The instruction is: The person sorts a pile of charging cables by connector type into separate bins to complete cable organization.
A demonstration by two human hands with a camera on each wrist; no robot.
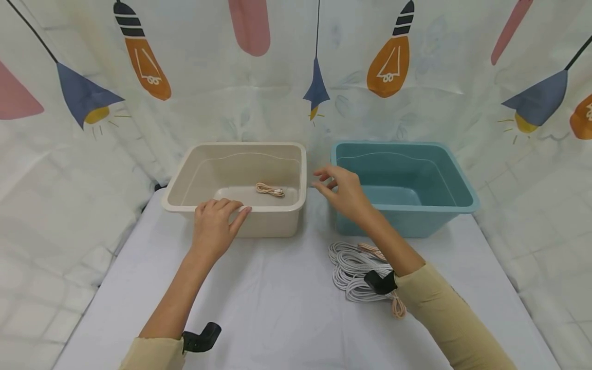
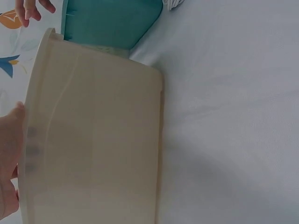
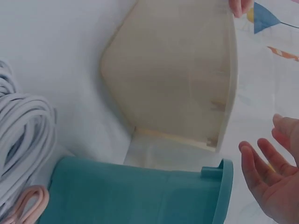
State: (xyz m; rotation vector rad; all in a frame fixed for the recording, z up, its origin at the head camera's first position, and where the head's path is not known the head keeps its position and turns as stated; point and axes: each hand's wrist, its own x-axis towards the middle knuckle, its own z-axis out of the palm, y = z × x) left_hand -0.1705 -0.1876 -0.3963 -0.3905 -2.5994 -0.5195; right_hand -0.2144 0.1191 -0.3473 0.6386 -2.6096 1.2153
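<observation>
My left hand [image 1: 214,226] holds the front rim of a beige bin [image 1: 289,223], its fingers hooked over to the inside. Faint finger shadows show through the wall in the left wrist view. Inside that bin lies one small peach-coloured bundle of cord [image 1: 270,189]. My right hand [image 1: 344,191] hovers over the gap between the bins, near the left edge of a teal bin [image 1: 402,221]. Its fingers are loosely bent and apart from the thumb, with nothing between them.
Several coiled white cords [image 1: 353,270], with peach cord [image 1: 399,306] among them, lie before the teal bin, partly under my right forearm. Both bins stand on a white-covered table [image 1: 277,308]. A printed curtain [image 1: 277,97] hangs close behind them.
</observation>
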